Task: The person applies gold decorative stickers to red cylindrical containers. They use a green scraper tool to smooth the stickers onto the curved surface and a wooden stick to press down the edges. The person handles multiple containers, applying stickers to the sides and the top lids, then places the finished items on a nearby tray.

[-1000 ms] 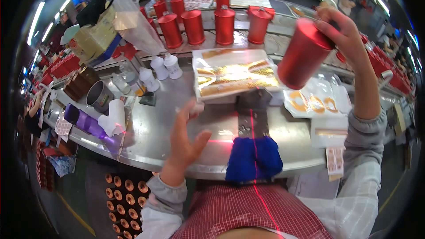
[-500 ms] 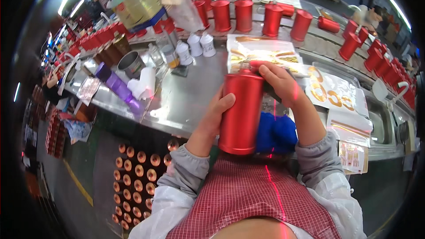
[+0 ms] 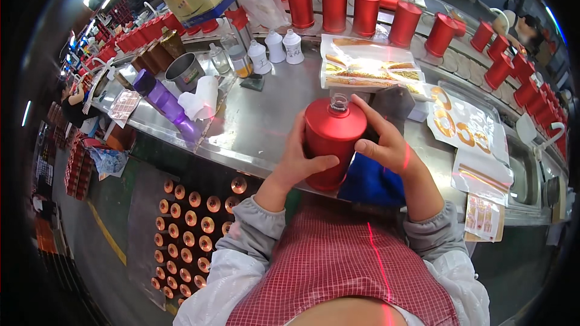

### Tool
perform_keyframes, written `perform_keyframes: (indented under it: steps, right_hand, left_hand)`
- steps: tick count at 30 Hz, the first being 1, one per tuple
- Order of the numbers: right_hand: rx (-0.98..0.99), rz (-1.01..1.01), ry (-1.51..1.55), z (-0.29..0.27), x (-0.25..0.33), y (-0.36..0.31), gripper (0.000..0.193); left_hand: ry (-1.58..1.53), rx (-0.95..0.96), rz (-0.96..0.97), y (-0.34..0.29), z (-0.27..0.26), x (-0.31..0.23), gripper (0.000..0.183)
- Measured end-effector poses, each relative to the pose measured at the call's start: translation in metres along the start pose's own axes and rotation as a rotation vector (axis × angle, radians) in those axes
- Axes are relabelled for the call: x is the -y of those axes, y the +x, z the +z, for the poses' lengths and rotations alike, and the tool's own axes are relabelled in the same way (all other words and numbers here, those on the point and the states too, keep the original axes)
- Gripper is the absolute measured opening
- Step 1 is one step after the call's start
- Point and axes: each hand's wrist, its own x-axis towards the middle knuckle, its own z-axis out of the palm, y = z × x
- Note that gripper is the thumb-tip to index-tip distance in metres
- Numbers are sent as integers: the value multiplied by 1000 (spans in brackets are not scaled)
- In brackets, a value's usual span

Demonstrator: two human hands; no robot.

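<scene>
A red metallic bottle (image 3: 333, 125) with a short clear glass neck stands at the near edge of the metal bench, its top turned up toward me. My left hand (image 3: 301, 160) wraps its left side, thumb across the front. My right hand (image 3: 386, 142) holds it from the right, fingers behind the shoulder and thumb on the near side. A blue cloth (image 3: 374, 182) lies beside the bottle, under my right wrist. Just behind the right hand is a dark grey block-like object (image 3: 393, 104). The bottle's far side is hidden.
Gold-patterned sheets (image 3: 370, 67) lie behind the bottle, and a sheet with gold ring-shaped pieces (image 3: 453, 124) to the right. Three white bottles (image 3: 275, 48), a metal cup (image 3: 185, 71) and a purple bottle (image 3: 164, 105) stand or lie left. Red bottles (image 3: 334, 11) line the conveyor. A sink (image 3: 524, 175) is right.
The red bottle has come down and tilted, so its top now shows instead of its side. My right hand has shifted from near the neck to the bottle's right side.
</scene>
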Motion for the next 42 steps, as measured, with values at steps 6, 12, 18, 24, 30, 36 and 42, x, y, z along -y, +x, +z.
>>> perform_keyframes:
  steps: [6,12,18,24,30,36,42]
  right_hand:
    - [14,-36,-173,-4,-3,-2,91]
    - [-38,-53,-309,0,-12,-10,81]
    - [-44,-116,-384,6,-17,-21,82]
    - [13,-95,-525,-27,7,-31,69]
    - [-506,174,-958,-193,-28,-58,31]
    - [-347,669,-1250,-326,-87,-142,39]
    - [-287,561,-1079,-329,-130,-136,50]
  left_hand:
    - [206,-33,85,-8,-3,19,103]
    - [324,-133,133,-17,15,21,106]
    - [274,-172,174,-6,15,7,104]
    - [285,-151,82,7,17,-4,79]
    - [336,-313,104,-1,35,-3,80]
    - [483,-377,143,-3,36,4,71]
    - [476,-454,121,-6,38,7,73]
